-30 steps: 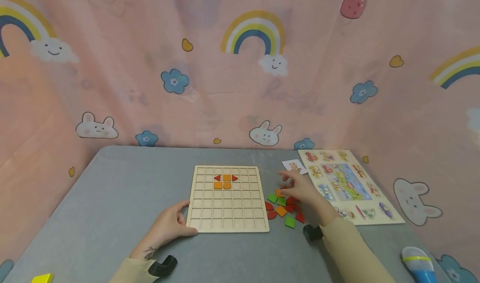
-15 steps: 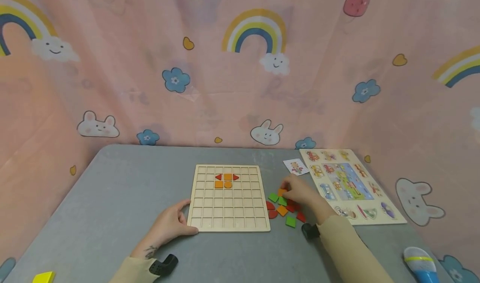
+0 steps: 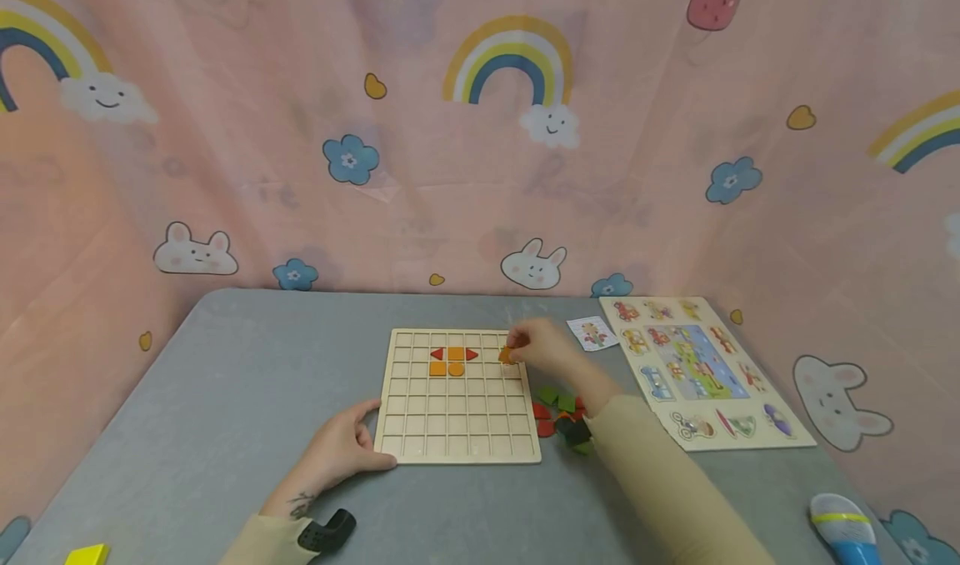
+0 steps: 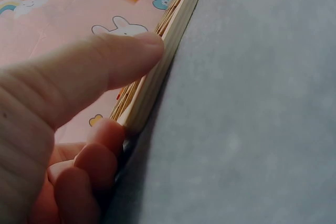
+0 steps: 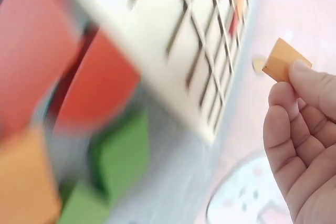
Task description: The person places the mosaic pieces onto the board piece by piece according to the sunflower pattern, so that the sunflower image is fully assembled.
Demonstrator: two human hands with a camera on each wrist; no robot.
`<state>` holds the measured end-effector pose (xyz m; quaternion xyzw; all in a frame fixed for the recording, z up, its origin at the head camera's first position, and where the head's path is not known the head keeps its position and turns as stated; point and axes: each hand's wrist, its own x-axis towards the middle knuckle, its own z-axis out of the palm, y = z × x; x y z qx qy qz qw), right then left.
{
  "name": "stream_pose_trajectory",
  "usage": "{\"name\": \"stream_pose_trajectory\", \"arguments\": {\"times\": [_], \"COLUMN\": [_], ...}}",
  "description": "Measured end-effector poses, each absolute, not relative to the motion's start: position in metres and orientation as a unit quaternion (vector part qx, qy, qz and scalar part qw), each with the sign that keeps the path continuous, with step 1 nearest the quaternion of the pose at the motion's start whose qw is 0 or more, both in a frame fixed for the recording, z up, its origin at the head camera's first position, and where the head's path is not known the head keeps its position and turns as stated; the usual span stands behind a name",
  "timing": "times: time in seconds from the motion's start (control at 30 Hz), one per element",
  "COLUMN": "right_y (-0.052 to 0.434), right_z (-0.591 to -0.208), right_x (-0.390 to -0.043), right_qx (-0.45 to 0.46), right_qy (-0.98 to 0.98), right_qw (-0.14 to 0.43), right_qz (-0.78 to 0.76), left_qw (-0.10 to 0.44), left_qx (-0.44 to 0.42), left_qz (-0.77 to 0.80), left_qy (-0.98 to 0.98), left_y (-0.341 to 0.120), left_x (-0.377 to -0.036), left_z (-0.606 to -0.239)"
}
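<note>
A wooden grid board [image 3: 457, 415] lies flat on the table, with orange and red tiles set in its upper cells, among them an orange square [image 3: 455, 353] and an orange circle [image 3: 456, 369]. My left hand [image 3: 348, 442] grips the board's near left corner, thumb along the near edge, as the left wrist view shows up close. Between thumb and fingertips my right hand [image 3: 546, 344] pinches an orange square tile [image 5: 286, 60] over the board's upper right part. Below that forearm, red, green and orange tiles [image 3: 543, 419] lie in a loose pile, partly hidden by the sleeve and wrist strap.
A small picture card [image 3: 592, 333] lies at the back right, beside a large picture puzzle board [image 3: 780, 427]. At the front right is a blue and grey toy microphone [image 3: 843, 527]. A yellow piece [image 3: 87, 555] sits at the front left. Patterned pink cloth hangs behind the table.
My right hand reached down to the pile, took hold of an orange square tile and carried it left over the board. My left hand stays on the board's corner.
</note>
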<state>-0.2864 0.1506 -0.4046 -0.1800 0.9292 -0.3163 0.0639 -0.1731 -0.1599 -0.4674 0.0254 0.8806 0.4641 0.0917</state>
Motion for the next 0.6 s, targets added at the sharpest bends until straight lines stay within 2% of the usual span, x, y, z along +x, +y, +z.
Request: {"name": "stream_pose_trajectory", "arguments": {"times": [0.2,0.6], "right_y": [0.113,0.094], "right_z": [-0.411,-0.418], "right_x": [-0.292,-0.297], "right_qx": [-0.2,-0.224], "right_qy": [0.93,0.94], "right_qw": [0.104,0.107], "right_qz": [-0.289,-0.234], "left_qw": [0.093,0.091], "left_qx": [0.03,0.033], "left_qz": [0.462,0.466], "left_qy": [0.882,0.88], "left_y": [-0.16,-0.162], "left_x": [-0.173,-0.174], "left_z": [-0.469,-0.47]}}
